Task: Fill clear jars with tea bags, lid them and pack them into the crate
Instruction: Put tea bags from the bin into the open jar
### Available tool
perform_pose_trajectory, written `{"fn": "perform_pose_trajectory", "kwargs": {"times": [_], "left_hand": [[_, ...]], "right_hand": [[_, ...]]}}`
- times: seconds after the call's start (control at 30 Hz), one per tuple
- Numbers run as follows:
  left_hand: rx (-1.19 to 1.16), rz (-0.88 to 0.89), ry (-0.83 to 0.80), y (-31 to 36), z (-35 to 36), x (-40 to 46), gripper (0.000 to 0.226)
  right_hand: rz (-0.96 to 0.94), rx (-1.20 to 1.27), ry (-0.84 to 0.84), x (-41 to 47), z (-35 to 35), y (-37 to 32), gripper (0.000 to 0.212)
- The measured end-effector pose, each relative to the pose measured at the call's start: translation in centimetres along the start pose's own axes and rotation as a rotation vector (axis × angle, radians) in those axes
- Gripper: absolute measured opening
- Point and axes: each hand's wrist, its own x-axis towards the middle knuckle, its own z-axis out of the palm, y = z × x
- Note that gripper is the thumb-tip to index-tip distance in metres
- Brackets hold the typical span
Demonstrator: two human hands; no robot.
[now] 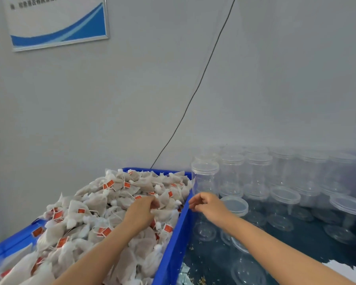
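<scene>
The left hand (142,208) pinches tea bags (103,212) in the blue bin (173,247). The right hand (203,203), loosely curled, holds nothing. Jars (259,177) on the worktop (308,247) look empty; filling has barely begun.

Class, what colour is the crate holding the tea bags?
Blue: the crate shows best in the head view.

A framed blue-and-white sign (57,21) and thin black cable (201,79) mark the pale grey wall (111,103).

A dark table (308,239) carries clear jars (232,173) beside a blue bin (173,243).
</scene>
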Motion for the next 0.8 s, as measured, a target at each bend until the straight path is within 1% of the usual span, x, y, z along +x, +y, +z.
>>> {"fn": "perform_pose_trajectory", "kwargs": {"times": [0.07,0.13,0.23,0.33,0.4,0.43,0.5,0.57,0.63,0.67,0.73,0.77,0.8], "left_hand": [[0.082,0.014,-0.018,-0.4,0.0,0.4,0.024],[0.139,0.038,-0.042,-0.2,0.3,0.7,0.027],[0.209,0.078,-0.063,0.1,0.7,1.2,0.026],[0.228,0.084,-0.087,0.0,0.8,1.5,0.020],[0.208,0.065,-0.067,0.0,0.9,1.4,0.014],[0.166,0.054,-0.028,-0.1,0.9,1.4,0.010],[-0.036,0.016,0.072,-0.1,0.7,1.4,0.009],[-0.302,-0.059,0.127,0.0,0.0,1.6,0.015],[-0.529,-0.144,0.083,0.1,-0.8,1.7,0.021],[-0.593,-0.173,0.037,0.1,-1.1,1.5,0.023],[-0.566,-0.151,-0.067,-0.1,-1.4,1.2,0.021],[-0.507,-0.112,-0.107,-0.2,-1.4,1.1,0.020],[-0.452,-0.065,-0.138,-0.3,-1.4,1.0,0.018]], "right_hand": [[0.044,0.089,0.006,0.7,0.7,0.0,0.021],[0.090,0.175,0.015,1.4,1.5,0.1,0.022],[0.126,0.243,0.019,2.3,2.9,0.2,0.024],[0.081,0.134,0.058,2.9,4.2,0.4,0.023],[0.022,0.030,0.088,3.2,4.9,0.4,0.022],[-0.017,-0.002,0.099,3.2,5.2,0.2,0.021],[-0.121,0.014,0.086,3.1,5.7,-0.2,0.021],[-0.205,0.142,-0.002,2.8,6.0,-0.7,0.032],[-0.238,0.297,-0.100,2.3,6.6,-1.5,0.042],[-0.241,0.358,-0.117,2.2,7.0,-1.6,0.045],[-0.222,0.418,-0.094,2.3,8.0,-1.5,0.050],[-0.204,0.417,-0.078,2.4,8.3,-1.5,0.045],[-0.177,0.408,-0.061,2.5,8.6,-1.6,0.035]]}}
